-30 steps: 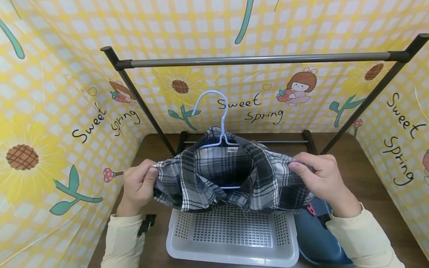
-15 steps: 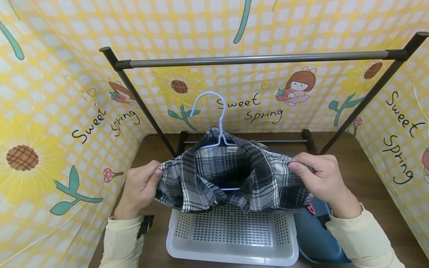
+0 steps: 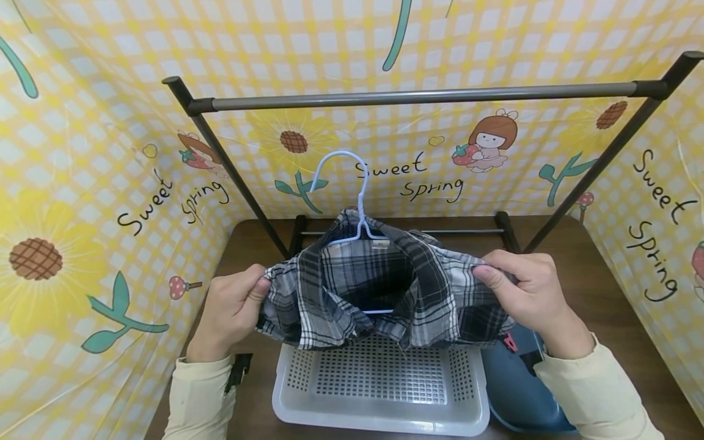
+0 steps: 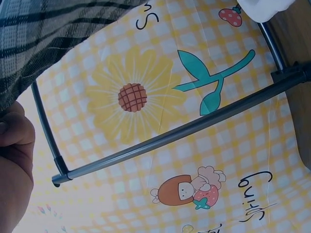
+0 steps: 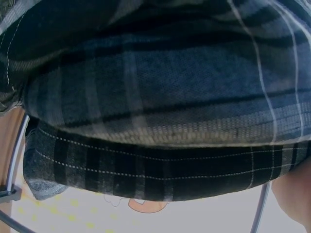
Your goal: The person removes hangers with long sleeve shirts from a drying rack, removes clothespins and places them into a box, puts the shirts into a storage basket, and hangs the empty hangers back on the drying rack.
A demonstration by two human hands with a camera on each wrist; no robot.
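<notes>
A black, grey and white plaid shirt [image 3: 434, 287] is stretched between both hands above the basket. Inside its collar sits a pale blue hanger [image 3: 363, 214], its hook standing up out of the neck and tipped left. My left hand [image 3: 231, 308] pinches one shoulder of the shirt between thumb and curled fingers. On the opposite side, the right hand [image 3: 525, 296] pinches the other shoulder the same way. Plaid cloth [image 5: 170, 97] fills most of the right wrist view. In the left wrist view, part of the left hand [image 4: 14, 160] shows beneath a piece of the shirt [image 4: 48, 39].
A dark metal rack [image 3: 418, 96] stands behind the shirt, its bar running across. Below is a white perforated basket [image 3: 379, 421]. Right of it lies a blue container [image 3: 522, 391] with a red clip [image 3: 510, 343]. Patterned yellow sheeting [image 3: 308, 49] surrounds the brown table [image 3: 583, 256].
My left hand has shifted slightly right, bringing its side of the shirt inward. The hanger's hook has leaned a little further left. The right hand has stayed almost still.
</notes>
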